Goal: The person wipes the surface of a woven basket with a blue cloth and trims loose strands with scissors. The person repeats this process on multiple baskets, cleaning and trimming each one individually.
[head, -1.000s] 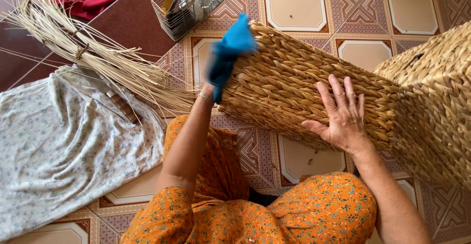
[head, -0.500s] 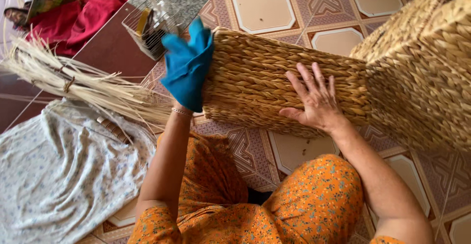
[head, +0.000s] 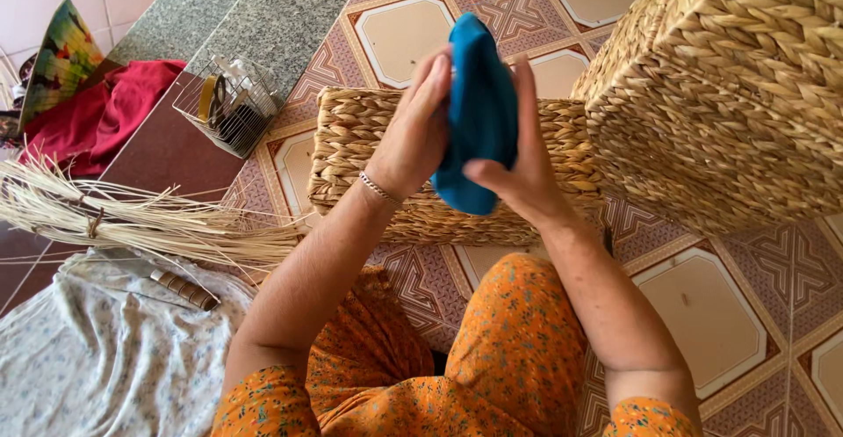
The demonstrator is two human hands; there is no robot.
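Head view: I see the blue cloth [head: 479,112] pressed between both palms, left hand [head: 413,134] and right hand [head: 518,169] closed flat against it, raised above the woven basket [head: 369,151] on the tiled floor [head: 702,305].

Patterned tile floor [head: 702,314], granite step [head: 263,15]

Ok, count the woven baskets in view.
2. One woven basket lies on the tiled floor behind the hands, under the blue cloth; a larger woven basket stands at the right, partly out of frame.
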